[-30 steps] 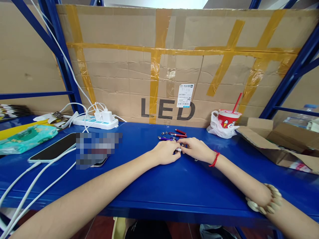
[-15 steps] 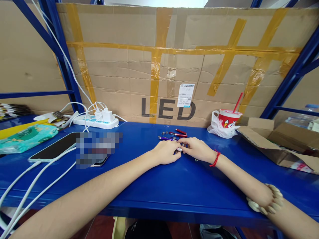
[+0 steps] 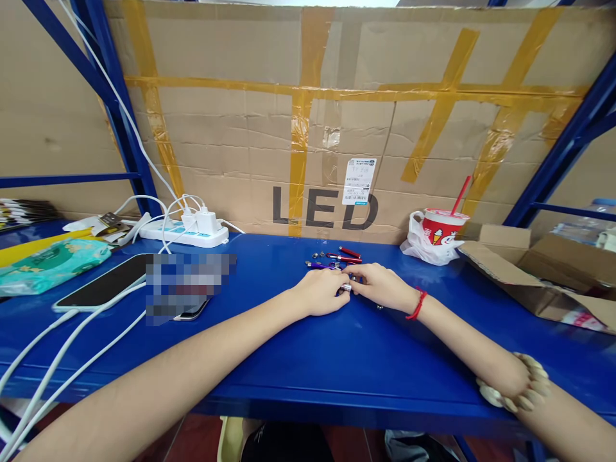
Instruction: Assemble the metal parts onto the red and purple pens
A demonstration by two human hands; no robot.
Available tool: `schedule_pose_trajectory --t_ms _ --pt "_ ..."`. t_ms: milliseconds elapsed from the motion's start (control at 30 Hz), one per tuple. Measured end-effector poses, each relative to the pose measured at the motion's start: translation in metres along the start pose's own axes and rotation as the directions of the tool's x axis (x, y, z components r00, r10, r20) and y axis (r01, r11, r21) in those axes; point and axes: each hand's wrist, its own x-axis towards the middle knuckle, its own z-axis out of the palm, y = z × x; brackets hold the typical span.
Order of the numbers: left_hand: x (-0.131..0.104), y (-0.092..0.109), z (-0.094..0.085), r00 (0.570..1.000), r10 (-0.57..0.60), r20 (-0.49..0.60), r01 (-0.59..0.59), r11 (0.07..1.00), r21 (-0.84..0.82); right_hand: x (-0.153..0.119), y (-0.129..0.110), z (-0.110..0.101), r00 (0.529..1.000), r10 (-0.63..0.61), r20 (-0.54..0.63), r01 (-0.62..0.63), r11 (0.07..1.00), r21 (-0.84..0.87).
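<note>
Silver part: mid-table, btwn both hands' fingertips, small & partly hidden. L to R: green packet at far L of blue table, then dark-screen phone w/ white cable at near end. White power strip behind, w/ plugs in. L hand: fingers curled, thumb & index pinching silver part. Just past its knuckles, purple tube lying flat, w/ small metal bits behind & 2 red tubes to their R. R hand: palm down, fingers bent, tips meeting L hand's at silver part; can't tell if gripping too or just touching. Tiny shiny bit just below R hand. Farther R, red cup w/ straw, in white plastic bag; then open cardboard box.
</note>
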Motion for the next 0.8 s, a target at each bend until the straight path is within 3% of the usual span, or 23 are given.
schedule_pose_trajectory --t_ms 800 --pt "0.0001 0.0017 -0.0023 0.999 -0.005 0.035 0.004 1.0 0.021 -0.0008 0.0006 -0.0004 1.0 -0.018 0.016 0.019 0.999 -0.038"
